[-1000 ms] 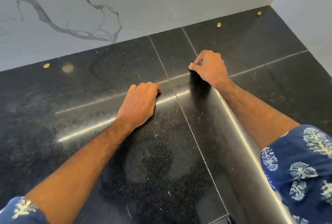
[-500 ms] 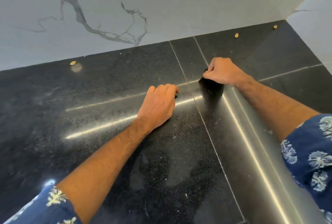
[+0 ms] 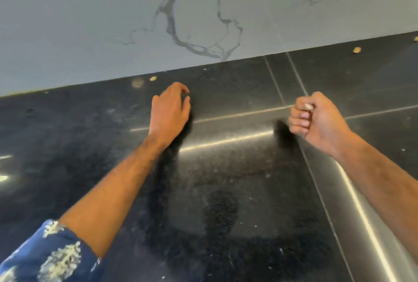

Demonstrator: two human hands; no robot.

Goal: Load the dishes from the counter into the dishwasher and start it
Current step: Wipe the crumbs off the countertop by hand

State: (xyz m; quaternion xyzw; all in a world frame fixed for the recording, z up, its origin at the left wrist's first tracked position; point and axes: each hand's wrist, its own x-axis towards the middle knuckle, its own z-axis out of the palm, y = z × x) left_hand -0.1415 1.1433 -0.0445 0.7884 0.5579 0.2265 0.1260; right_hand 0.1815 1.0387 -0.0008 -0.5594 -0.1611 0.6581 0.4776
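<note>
- Landmark: black counter (image 3: 226, 191), marble wall (image 3: 90, 21) behind it.
- Left hand (image 3: 169, 110) over the counter near the wall edge, fingers loosely curled, holding nothing visible.
- Right hand (image 3: 316, 119) above the counter's seam lines, curled into a fist; can't tell if anything's inside.
- Small tan bits (image 3: 153, 78) on the counter along the wall.
- No dishes or dishwasher in view.

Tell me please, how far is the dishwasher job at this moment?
Done: the black counter shows no dishes, only small crumbs. In hand: the left hand reaches toward a crumb; the right hand is curled, pinching something small and pale. Left: the dishwasher is out of view, so loading and starting cannot be confirmed.
</note>
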